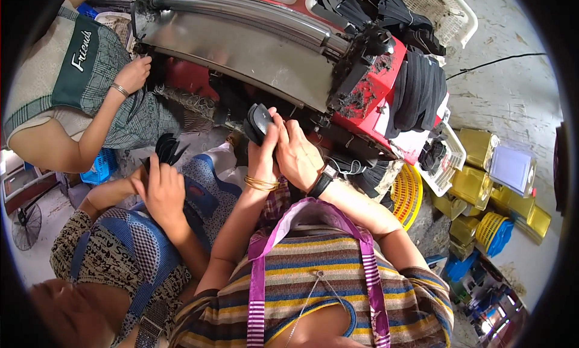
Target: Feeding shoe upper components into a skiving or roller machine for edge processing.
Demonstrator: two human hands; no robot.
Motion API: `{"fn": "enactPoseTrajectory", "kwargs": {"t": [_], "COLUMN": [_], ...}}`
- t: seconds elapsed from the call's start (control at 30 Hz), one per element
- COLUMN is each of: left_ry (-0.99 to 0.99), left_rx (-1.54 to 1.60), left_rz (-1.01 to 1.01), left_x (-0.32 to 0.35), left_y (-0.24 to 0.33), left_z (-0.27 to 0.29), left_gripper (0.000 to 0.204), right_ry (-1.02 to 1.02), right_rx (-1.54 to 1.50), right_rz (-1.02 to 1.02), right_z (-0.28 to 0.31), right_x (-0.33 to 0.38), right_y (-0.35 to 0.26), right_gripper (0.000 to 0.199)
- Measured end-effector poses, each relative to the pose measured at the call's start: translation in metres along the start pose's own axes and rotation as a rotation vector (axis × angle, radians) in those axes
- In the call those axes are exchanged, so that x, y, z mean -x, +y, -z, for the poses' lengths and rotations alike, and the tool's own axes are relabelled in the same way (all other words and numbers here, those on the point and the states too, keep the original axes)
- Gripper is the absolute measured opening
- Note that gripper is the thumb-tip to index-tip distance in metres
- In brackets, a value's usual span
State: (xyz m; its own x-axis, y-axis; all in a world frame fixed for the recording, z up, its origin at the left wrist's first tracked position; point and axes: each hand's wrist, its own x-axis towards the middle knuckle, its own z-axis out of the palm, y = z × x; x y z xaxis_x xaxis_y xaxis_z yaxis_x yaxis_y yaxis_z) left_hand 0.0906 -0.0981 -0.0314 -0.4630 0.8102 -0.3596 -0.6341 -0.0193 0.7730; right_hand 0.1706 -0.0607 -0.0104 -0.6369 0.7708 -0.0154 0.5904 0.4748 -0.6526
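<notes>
In front of the machine, my left hand [264, 156], with gold bangles at its wrist, is closed around a small stack of black, round-ended flat pieces [258, 122]. The pieces stand up out of the grip, fanned slightly apart. Pressed against it is my right hand [299, 157], a dark watch on its wrist. Its fingers are bent and close together; whatever lies in them is hidden. Just beyond both hands is the front edge of the machine's metal plate [241, 46], below a shiny steel roller [241, 11].
The machine's red end housing [377, 85] is littered with black scraps, and black strips [416, 91] drape over it. On the left, one co-worker's hands hold black pieces [169, 150]; another co-worker's hand [134, 75] is at the plate. Right: yellow basket [408, 194], white crate [451, 161], yellow cans [470, 188].
</notes>
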Motion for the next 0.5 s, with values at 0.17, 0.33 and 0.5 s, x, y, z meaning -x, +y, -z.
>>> {"fn": "enactPoseTrajectory", "kwargs": {"t": [0.17,0.33,0.5], "left_ry": [0.005,-0.795,-0.572], "left_rx": [0.221,-0.081,-0.422], "left_rz": [0.241,0.584,0.181], "left_x": [-0.016,-0.029,-0.038], "left_y": [0.027,0.057,0.062], "left_z": [0.013,0.02,0.0], "left_gripper": [0.023,0.019,0.022], "right_ry": [-0.179,-0.42,-0.146], "right_rx": [-0.164,-0.771,-0.516], "right_rz": [0.127,0.231,0.18], "right_z": [0.051,0.066,0.063], "right_x": [-0.007,-0.051,-0.071], "right_y": [-0.001,0.013,0.007], "right_gripper": [0.073,0.06,0.014]}}
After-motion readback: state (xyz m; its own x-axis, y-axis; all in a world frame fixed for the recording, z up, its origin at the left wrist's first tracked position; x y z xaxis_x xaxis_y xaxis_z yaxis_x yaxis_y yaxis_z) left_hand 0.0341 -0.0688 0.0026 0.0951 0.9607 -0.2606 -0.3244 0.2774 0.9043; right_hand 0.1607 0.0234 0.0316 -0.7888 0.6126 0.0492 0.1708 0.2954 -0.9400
